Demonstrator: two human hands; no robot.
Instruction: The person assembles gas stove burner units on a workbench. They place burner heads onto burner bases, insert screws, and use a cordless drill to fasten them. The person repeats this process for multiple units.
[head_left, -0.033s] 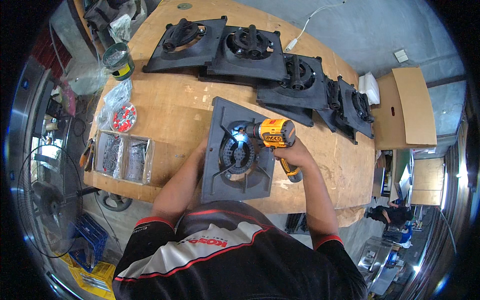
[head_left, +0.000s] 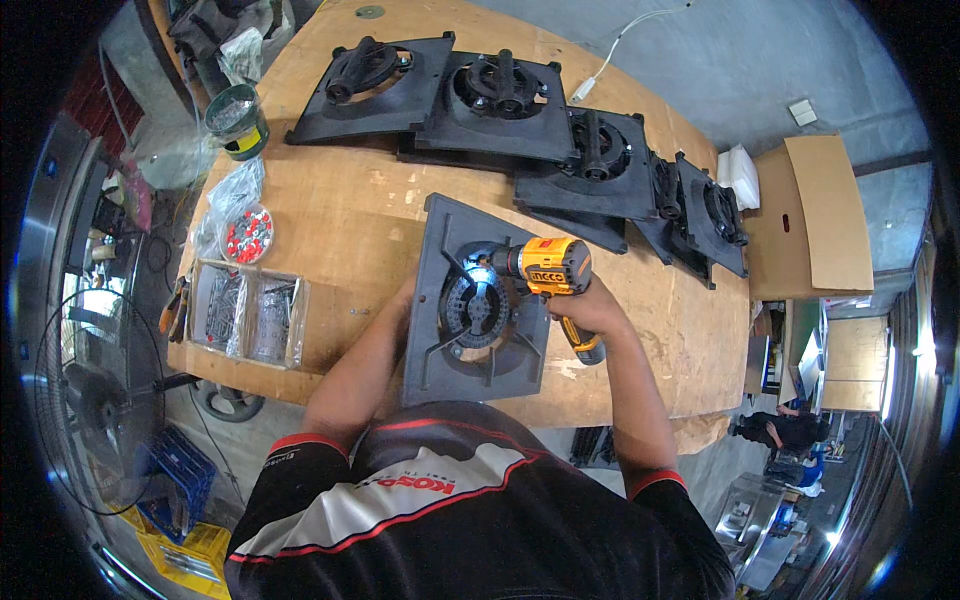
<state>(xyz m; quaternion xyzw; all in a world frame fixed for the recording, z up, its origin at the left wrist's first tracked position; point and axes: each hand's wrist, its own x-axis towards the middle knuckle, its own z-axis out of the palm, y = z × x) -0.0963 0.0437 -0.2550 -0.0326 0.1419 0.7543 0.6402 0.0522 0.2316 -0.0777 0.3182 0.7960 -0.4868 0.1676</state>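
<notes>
In front of my torso a square black cast-iron gas stove burner (head_left: 425,345) stands tilted up on the wooden table, with raised ribs around a round burner ring. My right hand (head_left: 590,305) is wrapped round the grip of a yellow-and-black cordless drill (head_left: 555,266). The drill points left, its nose over the upper part of the ring, where its lamp makes a bright spot; the tip itself cannot be made out. My left hand (head_left: 407,292) goes behind the plate's left edge, and the plate hides its fingers.
Several similar burners (head_left: 480,135) lie in a row along the table's far side. At left are a divided box of screws (head_left: 240,345), a tub of red and white small parts (head_left: 248,236) and a green bucket (head_left: 236,135). A cardboard box (head_left: 815,220) stands right; a co-worker (head_left: 790,432) is beyond.
</notes>
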